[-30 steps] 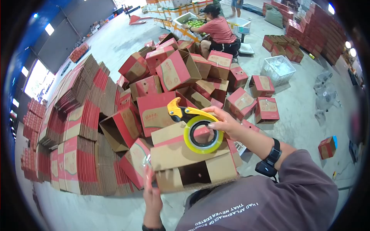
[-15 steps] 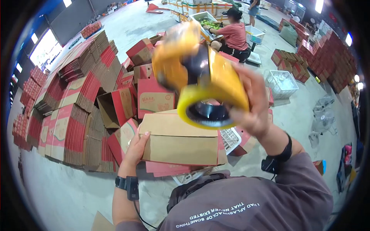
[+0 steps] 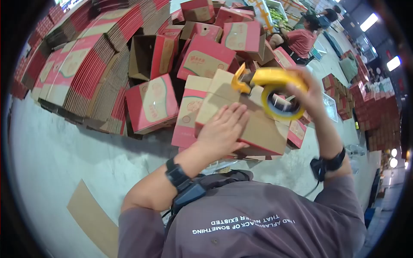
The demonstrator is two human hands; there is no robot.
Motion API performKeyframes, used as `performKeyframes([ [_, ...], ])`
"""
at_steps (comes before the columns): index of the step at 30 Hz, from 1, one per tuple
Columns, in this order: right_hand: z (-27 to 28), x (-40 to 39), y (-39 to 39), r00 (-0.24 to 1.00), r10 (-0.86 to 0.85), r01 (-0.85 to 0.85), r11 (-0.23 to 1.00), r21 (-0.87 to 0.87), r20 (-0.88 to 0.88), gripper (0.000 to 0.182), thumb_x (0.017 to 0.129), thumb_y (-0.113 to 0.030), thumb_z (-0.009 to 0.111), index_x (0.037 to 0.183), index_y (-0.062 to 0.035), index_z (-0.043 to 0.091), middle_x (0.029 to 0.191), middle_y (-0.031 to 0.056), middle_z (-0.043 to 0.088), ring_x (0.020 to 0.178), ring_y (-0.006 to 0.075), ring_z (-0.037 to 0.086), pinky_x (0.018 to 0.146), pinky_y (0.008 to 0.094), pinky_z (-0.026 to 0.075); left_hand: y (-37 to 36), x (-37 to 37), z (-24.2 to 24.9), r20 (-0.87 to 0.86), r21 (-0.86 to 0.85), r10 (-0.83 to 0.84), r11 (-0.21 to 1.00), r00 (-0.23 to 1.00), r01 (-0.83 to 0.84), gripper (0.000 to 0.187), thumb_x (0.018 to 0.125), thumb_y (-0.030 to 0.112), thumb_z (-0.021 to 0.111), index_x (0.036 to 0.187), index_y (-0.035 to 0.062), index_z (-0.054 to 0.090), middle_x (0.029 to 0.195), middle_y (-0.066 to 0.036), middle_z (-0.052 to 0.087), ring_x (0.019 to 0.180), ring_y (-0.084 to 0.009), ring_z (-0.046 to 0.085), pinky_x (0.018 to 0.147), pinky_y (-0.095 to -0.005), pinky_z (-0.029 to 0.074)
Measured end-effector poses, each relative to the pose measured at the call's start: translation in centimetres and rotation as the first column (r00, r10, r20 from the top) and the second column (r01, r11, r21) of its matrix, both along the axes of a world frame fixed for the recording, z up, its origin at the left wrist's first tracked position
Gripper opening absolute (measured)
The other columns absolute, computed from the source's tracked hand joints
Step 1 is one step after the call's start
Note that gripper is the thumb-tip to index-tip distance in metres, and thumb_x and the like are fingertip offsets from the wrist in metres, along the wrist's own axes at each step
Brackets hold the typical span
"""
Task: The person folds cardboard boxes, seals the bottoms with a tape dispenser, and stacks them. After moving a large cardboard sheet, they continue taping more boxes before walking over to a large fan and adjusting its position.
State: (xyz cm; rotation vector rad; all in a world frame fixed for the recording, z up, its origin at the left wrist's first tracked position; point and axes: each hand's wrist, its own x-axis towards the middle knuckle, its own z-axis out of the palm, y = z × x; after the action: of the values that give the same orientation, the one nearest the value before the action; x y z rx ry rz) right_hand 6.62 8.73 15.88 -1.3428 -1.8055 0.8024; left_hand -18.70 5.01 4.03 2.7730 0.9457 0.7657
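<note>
A cardboard box [image 3: 266, 131] lies in front of me, its plain brown flaps folded over the top. My left hand [image 3: 226, 129] presses flat on the box, fingers spread and holding nothing. Above the box's right part, my right hand [image 3: 307, 92] grips a yellow tape dispenser [image 3: 275, 77] with a roll of yellow-edged tape. The dispenser's front end is over the box's far flaps; whether it touches them I cannot tell. Motion blurs the right hand slightly.
Flattened red and brown cartons [image 3: 86, 64] stand stacked at the left. Open red boxes [image 3: 206, 56] are piled beyond my box. A seated person [image 3: 301, 41] is near a crate of green fruit [image 3: 276, 15]. A cardboard sheet [image 3: 92, 217] lies on the floor.
The tape dispenser has come down from close to the camera to the box. My left hand has moved from the box's left side onto its top. The view has tilted and turned.
</note>
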Motion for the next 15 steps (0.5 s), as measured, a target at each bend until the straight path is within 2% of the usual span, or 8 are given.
performKeyframes([
  [2, 2.5, -2.8, 5.7, 0.976, 0.027, -0.092, 0.949, 0.302, 0.214, 0.04, 0.082, -0.026, 0.069, 0.113, -0.002, 0.058, 0.1, 0.0055, 0.064, 0.086, 0.0112, 0.06, 0.08, 0.0268, 0.048, -0.1, -0.1, -0.2, 0.027, -0.028, 0.009, 1.0, 1.0, -0.008, 0.082, 0.069, 0.046, 0.07, 0.131, 0.0001, 0.042, 0.139, -0.015, 0.04, 0.131, -0.0304, 0.035, 0.11, -0.0423, 0.026],
  [4, 5.6, -8.3, 10.6, 0.912, 0.098, -0.206, 0.949, 0.239, 0.397, 0.038, 0.084, -0.03, 0.065, 0.108, -0.0008, 0.061, 0.095, 0.0064, 0.064, 0.092, 0.0128, 0.059, 0.082, 0.0272, 0.047, -0.1, -0.5, -0.2, 0.087, -0.025, -0.016, 1.0, 0.996, 0.018, 0.078, 0.069, 0.043, 0.07, 0.128, -0.0007, 0.044, 0.137, -0.016, 0.042, 0.128, -0.0298, 0.039, 0.108, -0.0422, 0.027],
  [5, 5.2, -11.8, 13.3, 0.876, 0.161, -0.318, 0.901, 0.295, 0.455, 0.045, 0.079, -0.044, 0.068, 0.098, -0.0031, 0.067, 0.088, 0.0072, 0.065, 0.081, 0.0128, 0.062, 0.072, 0.0281, 0.049, -0.1, -0.4, -0.5, 0.102, -0.035, -0.011, 0.999, 0.995, 0.014, 0.078, 0.069, 0.043, 0.07, 0.128, -0.0007, 0.044, 0.137, -0.016, 0.042, 0.128, -0.0298, 0.039, 0.108, -0.0422, 0.027],
  [7, 4.3, -19.9, 16.5, 0.653, 0.388, -0.479, 0.877, -0.042, 0.651, 0.044, 0.08, -0.043, 0.067, 0.091, 0.0, 0.068, 0.084, 0.0071, 0.065, 0.076, 0.0151, 0.062, 0.068, 0.0291, 0.048, 0.3, -0.1, -1.1, 0.102, -0.026, -0.004, 1.0, 0.995, 0.007, 0.076, 0.07, 0.044, 0.069, 0.128, -0.0001, 0.045, 0.133, -0.015, 0.046, 0.126, -0.0297, 0.04, 0.107, -0.0426, 0.028],
  [8, 2.3, -23.8, 18.5, 0.47, 0.44, -0.442, 0.868, -0.227, 0.765, 0.046, 0.078, -0.045, 0.067, 0.088, 0.0003, 0.068, 0.081, 0.0093, 0.064, 0.076, 0.0147, 0.062, 0.067, 0.0285, 0.048, 0.5, -0.2, -1.4, 0.114, -0.027, 0.012, 1.0, 0.993, -0.009, 0.076, 0.07, 0.044, 0.069, 0.128, -0.0001, 0.045, 0.133, -0.015, 0.046, 0.126, -0.0297, 0.04, 0.107, -0.0426, 0.028],
  [9, 0.6, -27.0, 19.5, 0.316, 0.628, -0.609, 0.709, -0.355, 0.711, 0.048, 0.077, -0.046, 0.067, 0.088, 0.0006, 0.068, 0.083, 0.0127, 0.065, 0.076, 0.0187, 0.063, 0.069, 0.0324, 0.049, 0.3, -0.2, -1.7, 0.106, 0.009, 0.018, 1.0, 0.994, -0.019, 0.076, 0.07, 0.045, 0.068, 0.127, -0.0003, 0.045, 0.131, -0.015, 0.047, 0.126, -0.0294, 0.041, 0.107, -0.0425, 0.028],
  [11, -4.8, -32.5, 20.1, 0.127, 0.56, -0.474, 0.759, -0.446, 0.819, 0.051, 0.074, -0.047, 0.068, 0.09, 0.0015, 0.068, 0.088, 0.0155, 0.066, 0.081, 0.0242, 0.064, 0.073, 0.0368, 0.049, 0.0, -0.4, -1.9, 0.104, 0.043, 0.039, 0.998, 0.994, -0.044, 0.076, 0.07, 0.046, 0.068, 0.126, -0.0005, 0.046, 0.13, -0.015, 0.048, 0.125, -0.0292, 0.041, 0.107, -0.0423, 0.029],
  [15, -7.1, -35.4, 16.2, -0.068, 0.641, -0.371, 0.695, -0.616, 0.764, 0.052, 0.07, -0.046, 0.068, 0.097, -0.0009, 0.067, 0.092, 0.0164, 0.066, 0.089, 0.0272, 0.063, 0.076, 0.0397, 0.048, -0.1, -0.7, -1.9, 0.068, 0.009, 0.018, 1.0, 0.998, -0.018, 0.074, 0.07, 0.045, 0.067, 0.123, -0.0036, 0.049, 0.127, -0.015, 0.051, 0.124, -0.0288, 0.042, 0.108, -0.0419, 0.027],
])
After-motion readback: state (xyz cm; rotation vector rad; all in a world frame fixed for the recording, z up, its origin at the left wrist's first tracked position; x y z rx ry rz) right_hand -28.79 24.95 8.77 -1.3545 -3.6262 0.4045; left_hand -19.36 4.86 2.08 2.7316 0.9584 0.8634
